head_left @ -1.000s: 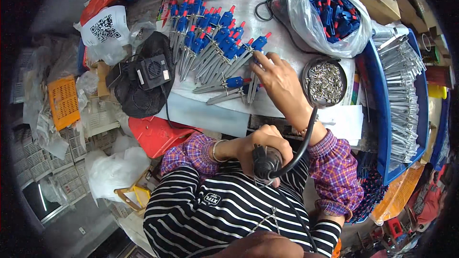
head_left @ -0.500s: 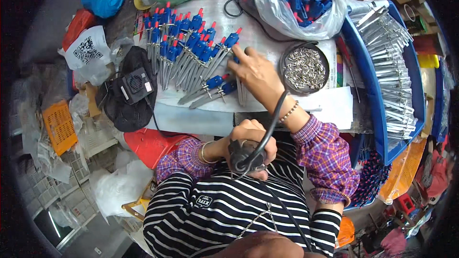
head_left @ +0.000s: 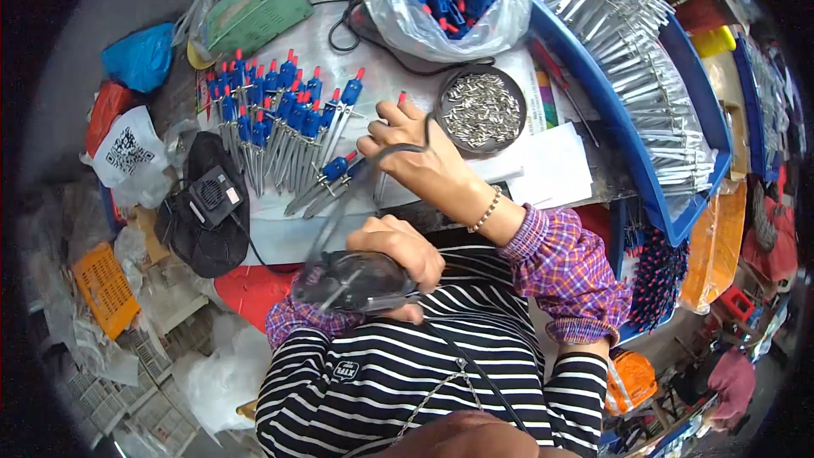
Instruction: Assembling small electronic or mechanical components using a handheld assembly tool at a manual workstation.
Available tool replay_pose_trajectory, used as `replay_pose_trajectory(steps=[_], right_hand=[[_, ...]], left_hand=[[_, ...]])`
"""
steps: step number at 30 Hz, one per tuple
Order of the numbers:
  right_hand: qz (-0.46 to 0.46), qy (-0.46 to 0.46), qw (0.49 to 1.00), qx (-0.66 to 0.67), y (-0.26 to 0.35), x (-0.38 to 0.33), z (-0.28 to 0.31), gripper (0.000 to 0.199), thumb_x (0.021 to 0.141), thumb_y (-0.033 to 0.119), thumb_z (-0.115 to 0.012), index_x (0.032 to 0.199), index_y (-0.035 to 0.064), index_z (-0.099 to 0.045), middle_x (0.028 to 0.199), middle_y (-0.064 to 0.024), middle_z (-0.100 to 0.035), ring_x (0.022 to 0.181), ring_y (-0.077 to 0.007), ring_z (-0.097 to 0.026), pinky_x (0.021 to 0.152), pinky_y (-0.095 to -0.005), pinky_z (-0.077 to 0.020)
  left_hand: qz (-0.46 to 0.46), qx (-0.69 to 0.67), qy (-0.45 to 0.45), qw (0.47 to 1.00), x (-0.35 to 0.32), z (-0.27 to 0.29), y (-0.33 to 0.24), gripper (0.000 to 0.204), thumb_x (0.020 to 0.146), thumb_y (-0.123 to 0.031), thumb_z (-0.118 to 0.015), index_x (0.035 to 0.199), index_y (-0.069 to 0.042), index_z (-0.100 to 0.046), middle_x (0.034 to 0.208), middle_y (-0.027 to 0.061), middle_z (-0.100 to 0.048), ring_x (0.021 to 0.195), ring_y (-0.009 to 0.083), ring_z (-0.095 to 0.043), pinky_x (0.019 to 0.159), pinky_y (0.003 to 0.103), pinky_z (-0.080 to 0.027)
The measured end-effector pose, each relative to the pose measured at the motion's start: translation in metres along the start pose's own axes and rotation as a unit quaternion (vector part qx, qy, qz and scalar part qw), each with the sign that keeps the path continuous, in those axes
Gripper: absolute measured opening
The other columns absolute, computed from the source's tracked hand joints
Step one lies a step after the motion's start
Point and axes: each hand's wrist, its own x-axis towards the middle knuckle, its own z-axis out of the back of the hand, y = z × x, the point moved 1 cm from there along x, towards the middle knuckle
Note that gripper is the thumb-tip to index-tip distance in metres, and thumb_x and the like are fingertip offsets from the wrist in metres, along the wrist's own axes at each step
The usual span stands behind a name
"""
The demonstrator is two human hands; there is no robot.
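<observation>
My left hand (head_left: 403,246), low in front of my body, is wrapped round a dark, blurred handheld corded tool (head_left: 352,282). Its cord loops up and passes across my right hand (head_left: 437,165). My right hand is closed at the table's near side, its curled fingers round a long metal piece whose red tip (head_left: 402,97) sticks out above them. Most of that piece is hidden by the hand. Left of it lies a cluster of similar metal pieces with blue, red-tipped heads (head_left: 292,110). Two more (head_left: 335,170) lie closer to me, apart from the cluster.
Small metal pins (head_left: 482,110) fill a round dark dish beside my right hand. Behind it stands a plastic bag (head_left: 377,13) of blue and red parts. A blue tray (head_left: 585,97) holds metal pieces at right. A green metal box (head_left: 259,13) and a black fan-like device (head_left: 212,195) stand left.
The view has shifted, so the table things appear further left. The tool in my left hand has swung left and blurred. My right hand remains closed near the cluster, with the cord now across it.
</observation>
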Motion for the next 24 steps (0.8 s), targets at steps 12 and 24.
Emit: replay_pose_trajectory(steps=[12,24], right_hand=[[-0.107,-0.007,0.992,0.064,0.011,-0.075,0.090,0.025,0.073,0.009,-0.057,0.098,0.0075,-0.056,0.078,-0.0043,-0.053,0.070,-0.0201,-0.057,0.060,-0.0338,-0.0459],[-0.572,-0.194,0.721,0.340,0.004,-0.260,0.147,0.034,0.076,-0.002,-0.064,0.109,-0.0001,-0.057,0.090,-0.0039,-0.062,0.078,-0.0106,-0.058,0.072,-0.0233,-0.0467]], left_hand=[[-0.004,-0.032,0.088,0.996,0.022,0.014,-0.020,0.043,0.075,-0.017,-0.077,0.092,-0.001,-0.041,0.069,0.0155,-0.061,0.057,0.0272,-0.064,0.051,0.037,-0.055],[-0.074,0.139,-0.056,0.986,0.116,0.001,0.057,0.035,0.078,-0.001,-0.063,0.105,-0.008,-0.041,0.080,0.0118,-0.059,0.072,0.0236,-0.059,0.064,0.038,-0.050]])
